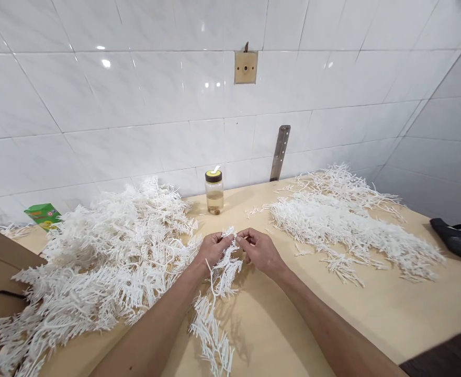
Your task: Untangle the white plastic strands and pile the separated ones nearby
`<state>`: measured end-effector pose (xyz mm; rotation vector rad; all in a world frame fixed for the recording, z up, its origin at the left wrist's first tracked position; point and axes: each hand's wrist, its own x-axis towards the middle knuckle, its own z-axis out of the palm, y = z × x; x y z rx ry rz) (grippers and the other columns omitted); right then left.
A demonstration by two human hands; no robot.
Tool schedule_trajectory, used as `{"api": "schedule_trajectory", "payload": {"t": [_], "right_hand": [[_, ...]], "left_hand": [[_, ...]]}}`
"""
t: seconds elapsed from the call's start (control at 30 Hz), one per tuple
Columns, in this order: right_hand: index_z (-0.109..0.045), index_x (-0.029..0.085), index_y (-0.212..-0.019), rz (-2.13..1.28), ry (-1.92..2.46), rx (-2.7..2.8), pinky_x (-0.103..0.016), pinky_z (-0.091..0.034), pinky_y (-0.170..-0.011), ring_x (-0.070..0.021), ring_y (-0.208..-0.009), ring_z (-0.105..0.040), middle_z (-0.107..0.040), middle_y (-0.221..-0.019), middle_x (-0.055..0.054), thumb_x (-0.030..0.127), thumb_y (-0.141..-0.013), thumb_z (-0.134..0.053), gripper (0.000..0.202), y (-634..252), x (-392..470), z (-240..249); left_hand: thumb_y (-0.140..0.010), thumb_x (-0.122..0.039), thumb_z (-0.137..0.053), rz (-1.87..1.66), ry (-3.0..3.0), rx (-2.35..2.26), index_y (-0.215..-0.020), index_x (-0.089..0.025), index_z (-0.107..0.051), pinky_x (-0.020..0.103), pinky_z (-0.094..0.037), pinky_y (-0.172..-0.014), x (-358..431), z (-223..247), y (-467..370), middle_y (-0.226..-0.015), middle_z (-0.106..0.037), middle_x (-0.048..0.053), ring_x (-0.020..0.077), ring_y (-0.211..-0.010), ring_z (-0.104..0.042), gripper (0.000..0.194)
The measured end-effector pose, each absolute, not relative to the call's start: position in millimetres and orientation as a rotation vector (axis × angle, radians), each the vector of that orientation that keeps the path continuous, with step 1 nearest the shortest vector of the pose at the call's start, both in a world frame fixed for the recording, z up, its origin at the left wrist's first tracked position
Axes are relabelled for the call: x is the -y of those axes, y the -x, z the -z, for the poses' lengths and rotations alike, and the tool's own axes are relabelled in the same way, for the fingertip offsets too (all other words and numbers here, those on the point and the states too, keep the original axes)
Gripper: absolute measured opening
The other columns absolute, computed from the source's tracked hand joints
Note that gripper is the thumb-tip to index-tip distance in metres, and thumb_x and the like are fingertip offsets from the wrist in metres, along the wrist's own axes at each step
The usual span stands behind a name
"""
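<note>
A white branched strand (225, 272) with many thin tips hangs between my hands and trails down toward the front of the table. My left hand (213, 249) pinches its upper part between thumb and fingers. Close on the right, my right hand (259, 251) has thumb and fingertips pressed together at the strand's top edge. A large heap of similar white pieces (124, 251) lies to the left of my hands. Another flatter pile (332, 225) is spread on the right.
The light wooden table (375, 324) meets a tiled wall. Behind my hands stands a lidded jar (214, 199) of liquid. A metal strip (280, 153) leans on the wall. A green box (44, 215) is far left, a black object (458, 241) far right.
</note>
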<state>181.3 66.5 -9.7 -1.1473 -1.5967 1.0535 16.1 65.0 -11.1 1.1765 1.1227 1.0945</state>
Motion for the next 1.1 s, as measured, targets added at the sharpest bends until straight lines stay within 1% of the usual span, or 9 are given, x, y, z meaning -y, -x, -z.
{"api": "schedule_trajectory", "payload": {"t": [0.13, 0.33, 0.47, 0.53, 0.67, 0.77, 0.87, 1.0, 1.1], "right_hand": [[-0.065, 0.017, -0.093, -1.072, 1.153, 1.602, -0.024, -0.047, -0.040, -0.0104, -0.038, -0.053, -0.061, -0.067, 0.001, 0.046, -0.084, -0.058, 0.032, -180, -66, 9], [-0.065, 0.018, -0.082, -1.004, 1.210, 1.600, -0.025, -0.048, -0.041, -0.0121, -0.042, -0.054, -0.061, -0.065, 0.000, 0.048, -0.084, -0.057, 0.032, -179, -64, 8], [-0.064, 0.019, -0.086, -0.943, 1.247, 1.651, -0.025, -0.046, -0.045, -0.0129, -0.047, -0.055, -0.063, -0.067, 0.000, 0.044, -0.086, -0.054, 0.027, -179, -65, 11], [-0.064, 0.019, -0.086, -0.862, 1.281, 1.691, -0.025, -0.046, -0.051, -0.0139, -0.052, -0.056, -0.064, -0.068, 0.000, 0.039, -0.086, -0.053, 0.023, -178, -66, 13], [-0.060, 0.019, -0.079, -0.601, 1.366, 1.807, -0.027, -0.044, -0.063, -0.0160, -0.068, -0.058, -0.065, -0.076, -0.002, 0.025, -0.084, -0.051, 0.011, -175, -68, 18], [-0.055, 0.019, -0.077, -0.383, 1.461, 1.870, -0.028, -0.041, -0.067, -0.0173, -0.074, -0.056, -0.063, -0.080, -0.005, 0.016, -0.084, -0.047, 0.012, -182, -77, 21], [-0.054, 0.018, -0.076, -0.191, 1.651, 1.761, -0.031, -0.039, -0.070, -0.0197, -0.075, -0.056, -0.062, -0.080, -0.009, 0.016, -0.087, -0.044, 0.015, -205, -91, 21], [-0.056, 0.019, -0.080, -0.150, 1.734, 1.549, -0.033, -0.041, -0.072, -0.0221, -0.076, -0.057, -0.063, -0.077, -0.007, 0.023, -0.085, -0.051, 0.008, -243, -104, 20], [-0.060, 0.016, -0.089, -0.076, 1.702, 1.500, -0.036, -0.044, -0.076, -0.0234, -0.080, -0.059, -0.065, -0.087, -0.011, 0.021, -0.081, -0.053, 0.012, -252, -104, 17]], "left_hand": [[-0.062, -0.062, -0.077, -1.061, -1.173, -1.118, -0.068, -0.015, -0.058, 0.021, -0.023, -0.043, -64, 10, -17, -0.049, -0.045, -0.005, 0.0065, -0.043, -0.036, 0.052], [-0.061, -0.059, -0.078, -1.112, -1.167, -1.162, -0.067, -0.014, -0.058, 0.022, -0.028, -0.045, -61, 9, -19, -0.052, -0.048, -0.004, 0.0075, -0.046, -0.039, 0.049], [-0.063, -0.059, -0.076, -1.144, -1.206, -1.178, -0.067, -0.014, -0.058, 0.022, -0.028, -0.046, -61, 10, -21, -0.053, -0.048, -0.004, 0.0081, -0.047, -0.039, 0.048], [-0.063, -0.059, -0.076, -1.146, -1.225, -1.181, -0.068, -0.014, -0.060, 0.022, -0.029, -0.047, -62, 10, -22, -0.054, -0.049, -0.003, 0.0085, -0.048, -0.040, 0.048], [-0.064, -0.057, -0.076, -1.078, -1.297, -1.200, -0.066, -0.014, -0.060, 0.023, -0.028, -0.048, -63, 13, -21, -0.054, -0.049, -0.004, 0.0091, -0.049, -0.042, 0.046], [-0.064, -0.057, -0.076, -1.040, -1.309, -1.187, -0.065, -0.015, -0.057, 0.022, -0.027, -0.047, -64, 16, -20, -0.053, -0.046, -0.005, 0.0085, -0.048, -0.040, 0.046], [-0.063, -0.061, -0.076, -1.077, -1.270, -1.167, -0.063, -0.016, -0.055, 0.022, -0.025, -0.045, -63, 18, -19, -0.050, -0.044, -0.005, 0.0071, -0.045, -0.038, 0.050], [-0.063, -0.060, -0.078, -1.089, -1.194, -1.151, -0.064, -0.016, -0.055, 0.021, -0.023, -0.043, -63, 15, -19, -0.049, -0.042, -0.006, 0.0050, -0.041, -0.034, 0.050], [-0.061, -0.058, -0.080, -1.108, -1.130, -1.115, -0.069, -0.015, -0.058, 0.020, -0.023, -0.042, -62, 11, -19, -0.050, -0.044, -0.007, 0.0045, -0.040, -0.034, 0.048]]}}
